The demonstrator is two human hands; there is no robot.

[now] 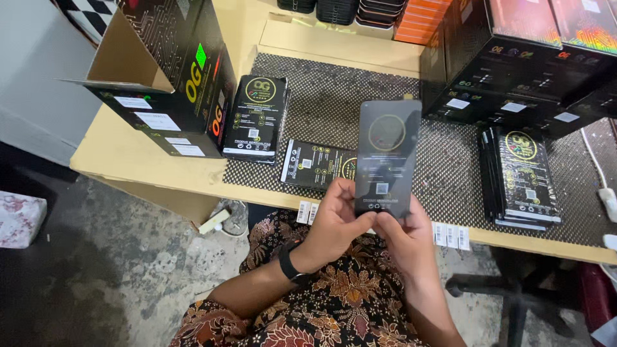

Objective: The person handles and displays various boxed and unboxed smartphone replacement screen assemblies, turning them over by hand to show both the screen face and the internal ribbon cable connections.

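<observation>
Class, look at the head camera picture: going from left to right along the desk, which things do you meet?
Open black carton → upright stack of black packets → flat black packet → packet held up in both hands, left hand, right hand → stack of packets → white plug.

Even, fairly bright light falls on the surface (160,164); the floor (96,270) at near left lies dimmer. Shadows are soft. The raised packet (387,157) looks blurred and greyed by glare. Edges bend slightly; far boxes (514,58) stay sharp.
</observation>
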